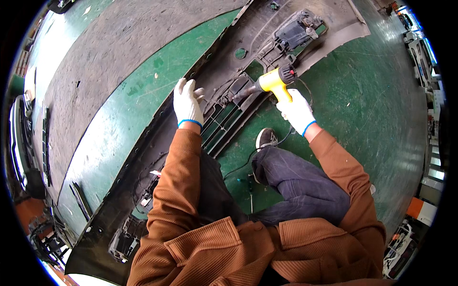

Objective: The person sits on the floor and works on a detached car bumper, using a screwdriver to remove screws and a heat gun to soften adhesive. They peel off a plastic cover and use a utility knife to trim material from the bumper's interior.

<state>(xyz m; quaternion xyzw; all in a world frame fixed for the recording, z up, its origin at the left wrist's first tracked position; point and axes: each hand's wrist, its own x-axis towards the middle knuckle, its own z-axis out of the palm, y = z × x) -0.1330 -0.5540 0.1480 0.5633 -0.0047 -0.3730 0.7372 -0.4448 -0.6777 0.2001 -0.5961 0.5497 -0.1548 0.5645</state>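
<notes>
Leaning over a long, dark, bumper-like panel [214, 76], the person in the brown jacket [257, 245] works a yellow heat gun [275, 85], as its shape suggests. In the head view, the only one here, the gun is over the panel's right-hand edge, its metal nozzle [247, 91] aimed inward near the upper end of the panel's slatted grille [238, 127]. Whether the tip touches, I can't tell from where I stand.

The right grip [296, 110], in a white glove with a blue cuff, is wrapped round the gun's handle beside the panel. The left grip [187, 104], gloved alike, is empty, fingers loosely spread by the panel's left edge; contact there is unclear.

I'd judge the gun fairly light and stiff, its plastic body a little slick under knit gloves. The handle is the place to hold it; the nozzle could be burning hot. A black cord [237, 170] runs across the floor [353, 86] to the right of the panel and might tug a bit. The panel itself looks like thin plastic: light for its length, prone to flexing, best taken by its long edges, away from the grille's slim, likely brittle bars.
</notes>
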